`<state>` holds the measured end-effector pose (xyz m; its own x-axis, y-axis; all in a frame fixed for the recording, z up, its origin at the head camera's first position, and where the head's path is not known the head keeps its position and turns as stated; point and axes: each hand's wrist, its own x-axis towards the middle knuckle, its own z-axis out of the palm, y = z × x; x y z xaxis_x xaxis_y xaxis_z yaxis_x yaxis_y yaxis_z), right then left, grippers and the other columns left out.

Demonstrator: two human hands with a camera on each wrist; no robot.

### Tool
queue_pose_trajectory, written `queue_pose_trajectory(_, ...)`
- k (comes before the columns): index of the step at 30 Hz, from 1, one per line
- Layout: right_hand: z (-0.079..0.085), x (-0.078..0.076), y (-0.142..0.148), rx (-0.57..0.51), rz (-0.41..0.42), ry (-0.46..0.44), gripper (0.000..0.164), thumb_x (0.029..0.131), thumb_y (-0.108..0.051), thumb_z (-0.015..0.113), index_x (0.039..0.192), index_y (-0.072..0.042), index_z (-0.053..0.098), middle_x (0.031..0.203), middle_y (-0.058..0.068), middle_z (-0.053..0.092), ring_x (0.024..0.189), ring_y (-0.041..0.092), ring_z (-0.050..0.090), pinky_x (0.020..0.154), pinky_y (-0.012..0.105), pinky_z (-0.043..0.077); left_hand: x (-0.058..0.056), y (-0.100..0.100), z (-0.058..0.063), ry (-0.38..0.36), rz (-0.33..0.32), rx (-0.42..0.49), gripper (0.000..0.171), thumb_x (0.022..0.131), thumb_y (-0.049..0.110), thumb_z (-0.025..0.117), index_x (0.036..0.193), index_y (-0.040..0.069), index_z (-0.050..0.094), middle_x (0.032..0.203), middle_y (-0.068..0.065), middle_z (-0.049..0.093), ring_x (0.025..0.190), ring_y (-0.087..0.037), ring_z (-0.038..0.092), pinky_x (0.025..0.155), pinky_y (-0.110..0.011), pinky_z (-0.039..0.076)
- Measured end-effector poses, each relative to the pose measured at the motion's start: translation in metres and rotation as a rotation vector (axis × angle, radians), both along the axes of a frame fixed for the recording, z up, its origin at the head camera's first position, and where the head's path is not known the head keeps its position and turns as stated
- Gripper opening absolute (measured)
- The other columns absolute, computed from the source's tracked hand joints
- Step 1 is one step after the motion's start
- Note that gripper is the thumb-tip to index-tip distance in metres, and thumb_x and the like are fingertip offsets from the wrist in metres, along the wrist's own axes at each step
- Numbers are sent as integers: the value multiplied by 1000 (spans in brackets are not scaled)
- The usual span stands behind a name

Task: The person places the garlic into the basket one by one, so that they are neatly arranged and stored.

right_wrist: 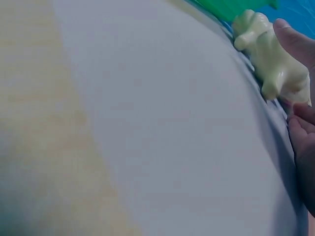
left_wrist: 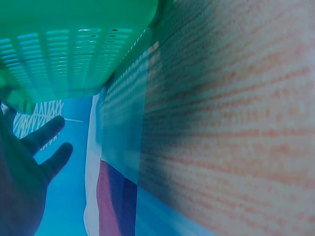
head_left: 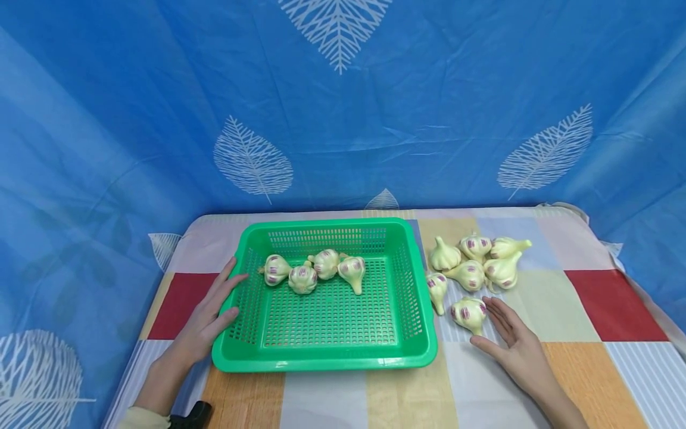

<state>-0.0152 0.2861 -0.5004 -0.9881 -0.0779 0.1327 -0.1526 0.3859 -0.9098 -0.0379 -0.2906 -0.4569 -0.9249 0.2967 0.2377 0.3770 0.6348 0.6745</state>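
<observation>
A green plastic basket [head_left: 327, 363] holds several garlic bulbs, white with purple streaks, toward its far side; one garlic bulb [head_left: 352, 273] lies rightmost among them. At the basket's left rim is my left hand [head_left: 200, 325], its fingers spread and extended; the left wrist view shows the fingers beside the basket's wall [left_wrist: 69, 49]. My right hand [head_left: 511, 345] is at the nearest loose garlic bulb [head_left: 468, 314], thumb and fingers parted on its right side. In the right wrist view this garlic bulb [right_wrist: 273, 64] appears between thumb and fingers.
More garlic bulbs lie in a loose cluster right of the basket, among them a garlic bulb [head_left: 445, 255] at the back and a garlic bulb [head_left: 437, 292] against the basket's side. A patchwork-patterned cloth [head_left: 327, 399] covers the table. Behind hangs a blue curtain [head_left: 375, 149] with white leaf prints.
</observation>
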Motion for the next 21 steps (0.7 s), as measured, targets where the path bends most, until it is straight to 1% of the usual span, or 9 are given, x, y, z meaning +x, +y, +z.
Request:
queue_pose_trajectory(3,1,-6,-4,37,-16,-19,89,83,-2,82,155,1,31,151,24,43,131,-10,41,100,11,38,0,0,-1,-2,-1,5,68,91,11,58,156,11,37,168,-2,12,150,-10,15,99,-38,44)
queue_pose_trajectory(5,2,-10,-7,46,-18,-31,91,83,-5,83,157,-1,30,152,25,41,132,-10,39,102,10,36,0,0,-1,-4,0,6,68,92,11,58,156,12,37,168,-2,12,150,-10,15,99,-38,44)
queue_pose_trajectory(12,1,-16,-12,72,-31,-47,92,83,-9,84,158,-6,30,150,24,41,131,-10,36,102,9,33,0,0,-3,-3,6,7,68,92,12,58,156,13,36,168,-2,12,150,-9,15,99,-33,42)
queue_pose_trajectory(15,1,-17,-14,67,-49,-43,86,83,-9,84,154,-3,36,149,24,44,129,-11,38,101,9,34,0,-1,-3,-1,12,7,68,92,12,58,156,13,36,168,-2,12,150,-9,15,99,-32,42)
queue_pose_trajectory(18,1,-17,-15,40,-90,-47,77,84,-8,83,148,4,44,144,30,49,119,-14,45,93,10,42,0,-1,-3,2,15,4,68,92,13,58,156,13,37,168,-2,13,150,-9,15,98,-32,43)
queue_pose_trajectory(21,1,-17,-15,-14,-129,-65,69,84,-5,82,142,12,48,136,36,52,109,-13,53,84,12,48,0,0,-4,0,14,3,67,92,13,58,156,13,36,168,-2,13,150,-8,15,97,-35,45)
